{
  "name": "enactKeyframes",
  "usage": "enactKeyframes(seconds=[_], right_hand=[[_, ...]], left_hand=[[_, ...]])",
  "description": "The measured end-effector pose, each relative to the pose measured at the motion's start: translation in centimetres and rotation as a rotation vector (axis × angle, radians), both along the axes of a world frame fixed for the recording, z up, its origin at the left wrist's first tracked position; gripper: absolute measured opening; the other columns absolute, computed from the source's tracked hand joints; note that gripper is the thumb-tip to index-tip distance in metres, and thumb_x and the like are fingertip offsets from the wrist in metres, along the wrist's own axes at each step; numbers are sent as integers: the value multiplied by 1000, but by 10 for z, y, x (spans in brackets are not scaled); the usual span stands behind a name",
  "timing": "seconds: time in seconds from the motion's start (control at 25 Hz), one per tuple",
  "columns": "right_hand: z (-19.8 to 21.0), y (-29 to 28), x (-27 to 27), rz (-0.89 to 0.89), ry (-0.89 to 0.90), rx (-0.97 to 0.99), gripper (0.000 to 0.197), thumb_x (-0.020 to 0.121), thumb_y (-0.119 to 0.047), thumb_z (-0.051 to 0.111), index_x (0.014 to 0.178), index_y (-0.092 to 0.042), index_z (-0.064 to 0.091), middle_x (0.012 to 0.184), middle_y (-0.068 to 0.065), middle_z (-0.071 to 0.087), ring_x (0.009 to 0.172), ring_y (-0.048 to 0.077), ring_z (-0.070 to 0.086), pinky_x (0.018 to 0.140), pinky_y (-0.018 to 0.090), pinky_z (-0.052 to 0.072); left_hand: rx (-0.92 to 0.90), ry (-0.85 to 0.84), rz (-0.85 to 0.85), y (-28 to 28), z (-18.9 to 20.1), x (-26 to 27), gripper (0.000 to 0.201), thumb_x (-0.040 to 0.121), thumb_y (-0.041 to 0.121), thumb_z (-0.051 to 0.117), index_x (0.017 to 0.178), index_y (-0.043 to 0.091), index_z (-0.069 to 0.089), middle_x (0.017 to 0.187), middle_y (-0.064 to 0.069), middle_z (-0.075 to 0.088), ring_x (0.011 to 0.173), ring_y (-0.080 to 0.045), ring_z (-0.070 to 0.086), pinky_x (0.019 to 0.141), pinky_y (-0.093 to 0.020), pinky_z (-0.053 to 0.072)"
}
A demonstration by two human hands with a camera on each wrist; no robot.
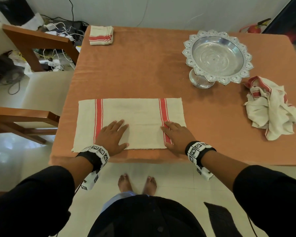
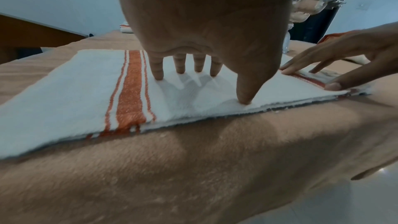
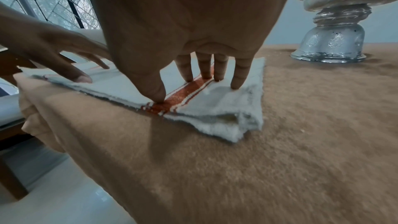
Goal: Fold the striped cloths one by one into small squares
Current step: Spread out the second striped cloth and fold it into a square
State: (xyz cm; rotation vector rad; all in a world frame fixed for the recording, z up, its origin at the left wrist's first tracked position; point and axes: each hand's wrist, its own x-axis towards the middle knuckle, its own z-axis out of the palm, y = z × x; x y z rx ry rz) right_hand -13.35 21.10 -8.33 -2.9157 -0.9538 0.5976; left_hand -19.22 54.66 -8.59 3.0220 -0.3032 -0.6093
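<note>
Both hands are down flat, no grip closed on anything: the left hand [image 1: 111, 135] has its fingers [image 2: 157, 67] spread and straight, tips pressing into the cream cloth [image 1: 135, 117] just right of its left red stripe [image 1: 98, 117], thumb planted near the cloth's near edge. The right hand [image 1: 175, 136] lies the same way, fingers [image 3: 204, 67] spread and pressed onto the right red stripe [image 1: 163, 108], thumb tip at the stripe's near end. That cloth lies as a long doubled rectangle at the near edge of the desk [image 1: 143, 69], its layers showing along the near edge and gaping a little at the near right corner. Further out, a folded cloth [image 1: 101, 35] sits as a small square at the far left corner of the desk. Over on the right, a crumpled cloth [image 1: 270, 108] lies in a heap, and just left of and beyond it stands a silver pedestal bowl [image 1: 217, 57]. Left of the desk, a wooden chair [image 1: 32, 43] stands beside a tangle of cables [image 1: 58, 31] on the floor.
</note>
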Motion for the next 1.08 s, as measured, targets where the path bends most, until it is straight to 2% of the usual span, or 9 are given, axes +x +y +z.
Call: enactKeyframes(seconds=[0.12,0.16,0.24,0.36,0.44,0.52,0.72,0.88,1.08], right_hand=[[12,15,12,1,-20,-16,62,90,-52,55,143,-21,48,147,8,48,129,29,49,97,44,48],[17,22,18,-4,-38,-3,57,92,-49,54,140,-19,51,141,7,53,123,29,52,94,43,48],[22,39,31,-9,-54,32,53,95,-43,54,140,-15,51,140,9,54,124,30,51,96,43,48],[23,70,52,-4,-46,53,62,95,-37,57,148,-10,42,155,15,40,140,35,39,108,48,43],[21,91,64,-26,-40,56,69,95,-37,58,153,-8,34,163,15,28,149,34,28,116,49,36],[16,110,76,-65,-22,51,73,96,-38,57,156,-8,28,166,14,20,152,32,21,119,49,32],[-2,116,82,-127,28,11,73,99,-42,48,159,-9,21,169,10,12,155,30,15,122,48,27],[-9,89,84,-192,14,25,72,101,-40,43,161,-11,15,170,7,7,156,27,8,124,47,20],[-14,51,89,-321,17,55,71,102,-36,41,162,-10,13,170,6,5,157,26,7,124,46,21]], left_hand=[[-15,-44,29,-10,14,15,70,89,56,61,148,21,46,157,-5,43,141,-32,44,106,-50,45],[-34,-70,31,-15,18,21,63,91,52,61,144,19,50,151,-5,49,136,-32,48,105,-48,46],[-75,-116,15,-25,23,37,59,94,45,60,144,15,51,151,-8,51,138,-31,48,110,-47,44],[-98,-120,-21,-40,24,66,70,98,43,57,155,8,37,164,-13,34,152,-33,31,123,-47,31],[-79,-80,-21,-47,21,85,80,100,48,52,161,6,21,170,-13,18,158,-33,16,127,-47,21],[-52,-28,-17,-52,16,100,85,101,51,48,163,6,12,172,-13,7,159,-32,7,129,-47,16],[-20,41,-18,-46,0,107,86,102,55,42,164,7,6,173,-11,-1,160,-32,2,129,-49,12],[-61,8,26,-21,-11,102,88,102,56,40,164,8,0,173,-8,-7,160,-30,0,129,-48,13],[-95,4,97,-8,-14,100,86,102,56,39,164,9,2,173,-7,-5,160,-28,0,129,-46,12]])
